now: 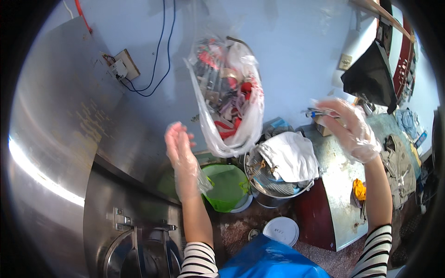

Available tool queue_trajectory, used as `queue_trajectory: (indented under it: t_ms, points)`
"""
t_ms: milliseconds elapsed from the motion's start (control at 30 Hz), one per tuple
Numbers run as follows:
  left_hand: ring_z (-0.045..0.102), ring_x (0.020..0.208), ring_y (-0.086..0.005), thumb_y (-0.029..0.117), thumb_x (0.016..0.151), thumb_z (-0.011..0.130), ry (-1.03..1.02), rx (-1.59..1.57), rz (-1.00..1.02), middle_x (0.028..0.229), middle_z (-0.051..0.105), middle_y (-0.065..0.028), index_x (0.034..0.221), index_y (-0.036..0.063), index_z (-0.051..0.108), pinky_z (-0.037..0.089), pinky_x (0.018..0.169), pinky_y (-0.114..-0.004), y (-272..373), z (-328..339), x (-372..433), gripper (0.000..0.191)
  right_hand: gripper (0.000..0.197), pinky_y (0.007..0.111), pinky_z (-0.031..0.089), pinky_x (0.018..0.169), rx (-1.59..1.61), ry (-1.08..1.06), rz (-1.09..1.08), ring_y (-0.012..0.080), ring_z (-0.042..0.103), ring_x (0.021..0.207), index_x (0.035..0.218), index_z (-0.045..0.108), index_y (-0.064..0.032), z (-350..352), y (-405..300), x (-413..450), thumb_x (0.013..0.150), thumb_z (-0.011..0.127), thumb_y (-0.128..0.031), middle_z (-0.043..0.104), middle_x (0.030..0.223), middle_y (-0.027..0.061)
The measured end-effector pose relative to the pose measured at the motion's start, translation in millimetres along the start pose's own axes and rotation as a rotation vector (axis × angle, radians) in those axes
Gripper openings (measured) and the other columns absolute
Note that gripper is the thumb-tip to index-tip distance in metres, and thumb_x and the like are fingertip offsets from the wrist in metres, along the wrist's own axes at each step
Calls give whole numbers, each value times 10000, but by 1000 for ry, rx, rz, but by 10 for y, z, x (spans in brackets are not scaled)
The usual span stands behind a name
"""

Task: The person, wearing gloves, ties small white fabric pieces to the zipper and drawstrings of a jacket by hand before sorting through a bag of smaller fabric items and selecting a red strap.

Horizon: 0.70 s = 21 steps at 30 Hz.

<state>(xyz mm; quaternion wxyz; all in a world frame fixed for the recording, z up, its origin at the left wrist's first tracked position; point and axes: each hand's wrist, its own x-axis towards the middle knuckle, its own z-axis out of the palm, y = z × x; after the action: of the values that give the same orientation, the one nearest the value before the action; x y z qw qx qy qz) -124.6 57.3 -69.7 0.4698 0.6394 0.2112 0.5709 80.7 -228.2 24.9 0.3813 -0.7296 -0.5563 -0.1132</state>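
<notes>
My left hand [182,153] is raised in a thin clear plastic glove, fingers slightly apart and holding nothing. It stays just left of a white plastic carrier bag [255,114], not touching it. The bag hangs against the wall, its mouth wide, with red, white and clear-wrapped items inside. On the right, my gloved right hand [351,128] pinches a small thin object [313,113] with dark and blue parts. Blur keeps me from telling exactly what it is. Below the bag are a green plastic-lined bin [224,187] and a metal pot [273,201] with a white cloth [288,156] on top.
Stainless steel equipment [139,194] with a round hatch lines the left side. At right, a worn table [342,198] bears an orange item [359,189] and clothes [398,166]. A white lid [281,231] is on the floor. Cables [169,52] run down the wall [295,52].
</notes>
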Motion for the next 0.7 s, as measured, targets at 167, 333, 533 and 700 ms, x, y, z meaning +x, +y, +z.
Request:
queue_trajectory:
  t_ms: [167, 333, 533, 700]
  points:
    - [543, 879, -141, 283, 946, 481, -111, -363, -521, 1062, 536, -42, 1215, 46, 482, 442, 763, -294, -953, -63, -208, 358, 236, 330, 490, 865, 196, -373, -65, 217, 616, 959, 1048, 631, -10, 720, -588, 1071, 872, 474, 3, 647, 1017, 129]
    - [544, 1047, -226, 471, 938, 456, -291, -657, -870, 1223, 513, -76, 1313, 64, 400, 438, 891, -410, -1079, 216, -279, 556, 242, 359, 517, 805, -150, -496, -216, 304, 652, 852, 1011, 653, -9, 1484, -508, 1463, 797, 558, -73, 670, 938, 164]
    - [521, 1151, -215, 565, 903, 445, -448, -864, -1001, 1299, 494, -82, 1378, 114, 322, 426, 975, -443, -1273, 481, -189, 667, 296, 370, 547, 701, -556, -914, 131, 301, 684, 844, 934, 702, -50, 1939, -543, 1540, 662, 689, -168, 690, 869, 170]
    - [596, 1005, -144, 365, 943, 512, -401, -1112, -1089, 1155, 546, -19, 1315, 146, 345, 557, 793, -285, -1480, 706, -124, 463, 260, 377, 542, 699, -477, -790, 71, 309, 680, 781, 879, 680, -17, 1731, -549, 1479, 680, 660, -183, 676, 794, 177]
